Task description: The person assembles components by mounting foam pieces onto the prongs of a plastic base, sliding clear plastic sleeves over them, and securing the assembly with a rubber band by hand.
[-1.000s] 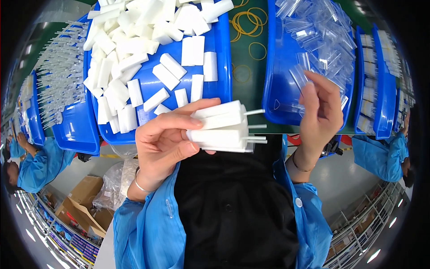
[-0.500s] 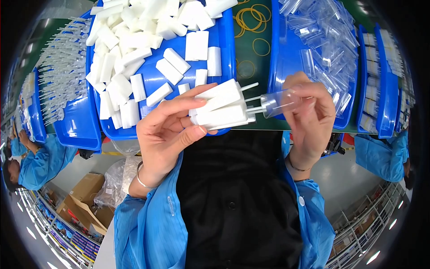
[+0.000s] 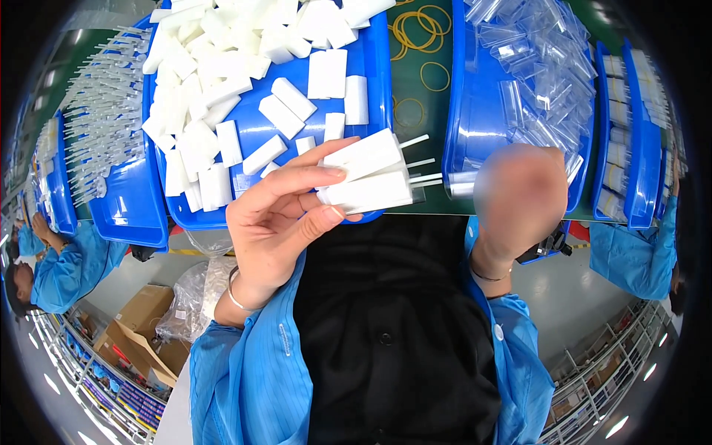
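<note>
My left hand [image 3: 278, 200] is closed on a small bunch of white foam blocks [image 3: 371, 189], gripped between thumb and fingers. Several thin white sticks [image 3: 420, 178] poke out of the blocks toward the right. A strip of clear plastic shows at the right end of the lower block. My right hand [image 3: 523, 204] is smeared by blur, at the near edge of the blue tray of clear plastic sleeves [image 3: 545, 81]. Its fingers cannot be made out, nor whether they hold anything. A pale, see-through piece [image 3: 463, 185] shows just left of that hand.
A large blue tray [image 3: 378, 44] heaped with loose white foam blocks stands ahead. Yellow rubber bands [image 3: 419, 33] lie on the green table between the trays. Many thin white sticks [image 3: 104, 111] lie at left, by another blue tray [image 3: 130, 215]. Co-workers in blue sit on both sides.
My right hand has moved slightly right and down, away from the stick ends; the clear sleeve it held there has left them. My left hand keeps its hold, nearly still.
</note>
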`<state>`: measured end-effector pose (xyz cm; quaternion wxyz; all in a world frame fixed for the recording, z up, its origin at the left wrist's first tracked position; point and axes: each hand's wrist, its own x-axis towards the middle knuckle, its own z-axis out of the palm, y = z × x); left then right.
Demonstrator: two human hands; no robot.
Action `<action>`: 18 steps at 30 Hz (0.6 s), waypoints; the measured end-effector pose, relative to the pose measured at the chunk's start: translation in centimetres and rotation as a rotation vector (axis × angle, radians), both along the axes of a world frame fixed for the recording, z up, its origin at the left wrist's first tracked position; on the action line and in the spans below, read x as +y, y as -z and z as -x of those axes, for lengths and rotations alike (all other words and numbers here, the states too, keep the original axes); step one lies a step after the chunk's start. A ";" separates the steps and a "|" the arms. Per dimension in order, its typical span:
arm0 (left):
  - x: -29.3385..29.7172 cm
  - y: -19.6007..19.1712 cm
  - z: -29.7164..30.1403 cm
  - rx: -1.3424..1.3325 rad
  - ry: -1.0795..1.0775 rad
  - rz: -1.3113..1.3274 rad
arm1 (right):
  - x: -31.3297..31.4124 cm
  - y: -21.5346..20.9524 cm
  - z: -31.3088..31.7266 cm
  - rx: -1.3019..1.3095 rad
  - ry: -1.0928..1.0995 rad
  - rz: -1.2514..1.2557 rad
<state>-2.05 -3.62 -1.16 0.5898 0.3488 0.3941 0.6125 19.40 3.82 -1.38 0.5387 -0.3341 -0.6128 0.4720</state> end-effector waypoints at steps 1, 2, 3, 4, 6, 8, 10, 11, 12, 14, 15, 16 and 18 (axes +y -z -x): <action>0.0 0.0 0.0 0.003 0.003 0.000 | 0.0 0.0 0.2 0.000 0.000 0.000; 0.0 0.1 0.0 0.003 0.002 0.000 | 0.1 0.1 0.6 0.048 -0.002 0.051; 0.0 0.1 0.1 -0.007 -0.004 -0.002 | 0.1 0.1 0.9 0.095 -0.002 0.101; 0.0 0.1 0.1 -0.017 -0.010 -0.004 | 0.1 0.0 1.0 0.094 -0.002 0.101; 0.0 0.2 0.2 -0.007 -0.009 -0.016 | 0.1 -0.3 1.1 0.191 -0.021 0.227; -0.1 0.2 0.2 0.004 -0.009 -0.027 | 0.0 -0.2 1.6 0.153 -0.050 0.186; -0.1 0.2 0.0 -0.018 -0.030 -0.031 | 0.0 -0.2 1.7 0.114 -0.075 0.145; -0.1 0.2 0.0 -0.018 -0.030 -0.031 | 0.0 -0.2 1.7 0.100 -0.125 0.122; -0.1 0.2 0.1 -0.009 -0.045 -0.038 | 0.0 -0.2 1.7 0.087 -0.176 0.099; -0.1 0.3 0.1 0.002 -0.061 -0.045 | -0.1 -0.3 1.7 0.098 -0.180 0.110; 0.0 0.4 0.0 0.050 -0.088 -0.095 | -0.2 -0.4 1.8 0.108 -0.183 0.121; 0.0 0.4 -0.1 0.098 -0.115 -0.146 | -0.2 -0.4 1.9 0.108 -0.183 0.121; -0.2 0.5 -0.1 0.134 -0.138 -0.150 | -0.4 -0.4 2.1 0.133 -0.134 0.161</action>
